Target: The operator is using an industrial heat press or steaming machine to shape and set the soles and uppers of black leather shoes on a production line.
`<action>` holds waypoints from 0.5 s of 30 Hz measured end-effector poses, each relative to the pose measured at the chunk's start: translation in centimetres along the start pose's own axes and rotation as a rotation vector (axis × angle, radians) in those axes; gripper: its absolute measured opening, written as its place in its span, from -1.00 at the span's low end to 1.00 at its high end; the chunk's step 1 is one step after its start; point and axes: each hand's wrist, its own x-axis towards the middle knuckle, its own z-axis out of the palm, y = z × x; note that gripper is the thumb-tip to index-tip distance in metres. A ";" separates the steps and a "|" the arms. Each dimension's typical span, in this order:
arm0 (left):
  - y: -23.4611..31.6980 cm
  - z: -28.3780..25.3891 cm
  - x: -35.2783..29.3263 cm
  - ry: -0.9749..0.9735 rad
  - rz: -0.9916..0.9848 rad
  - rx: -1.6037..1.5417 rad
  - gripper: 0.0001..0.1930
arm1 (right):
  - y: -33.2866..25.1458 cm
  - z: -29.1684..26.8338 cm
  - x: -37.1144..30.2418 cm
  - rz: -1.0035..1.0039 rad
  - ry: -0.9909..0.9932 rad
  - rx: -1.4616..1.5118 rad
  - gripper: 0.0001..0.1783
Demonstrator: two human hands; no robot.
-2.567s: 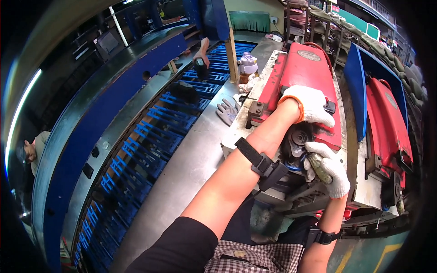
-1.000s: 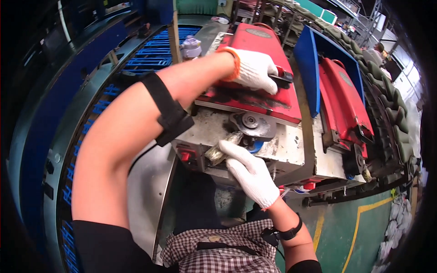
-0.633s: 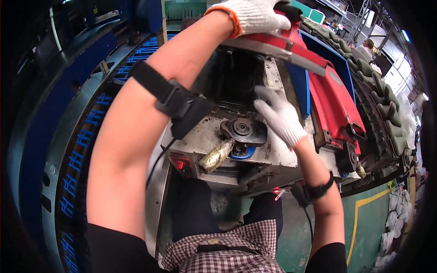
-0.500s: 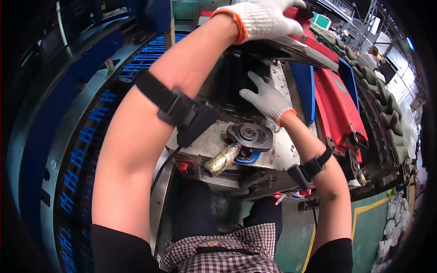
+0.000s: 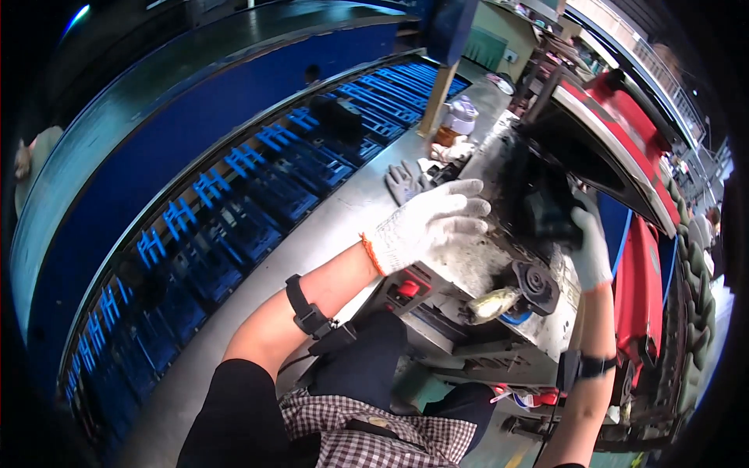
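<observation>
In the head view, the left hand [image 5: 433, 222], in a white knitted glove with an orange cuff, was open, its fingers spread by the left side of the machine's scuffed white top [image 5: 460, 264]. The right hand [image 5: 591, 242], in a white glove too, was beside a dark, glossy piece [image 5: 550, 210] in the machine's black hollow; whether its fingers gripped the piece or only touched it, I could not tell. The red lid [image 5: 624, 117] stood tilted up, its pale, straight rim framing a smooth black underside. Toward the front sat a rounded dark metal knob [image 5: 534, 282] and a handle [image 5: 493, 306] wrapped in crinkled, yellowish film.

The lid's lower edge slanted down to the right, with a gap between it and the hollow. A smooth steel table [image 5: 304, 251] ran between the machine and a blue rack [image 5: 242, 160]; a grey glove [image 5: 402, 183] lay near the left hand.

The piece's outline blurred into the hollow's shadow. The right fingertips were hard to make out, and the raised lid partly hid a second red cover [image 5: 640, 288].
</observation>
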 end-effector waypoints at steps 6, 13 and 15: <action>-3.5 1.0 -0.5 -0.100 -0.223 -0.457 -0.45 | -2.8 5.4 -7.2 -0.146 -0.180 0.249 -0.18; -0.9 6.2 -5.3 0.193 0.269 -0.388 -0.28 | -4.2 14.1 -12.8 -0.190 -0.349 -0.342 -0.12; 1.2 4.7 -6.4 0.308 0.306 -0.365 -0.41 | -3.6 12.8 -14.2 -0.312 -0.227 -0.458 -0.18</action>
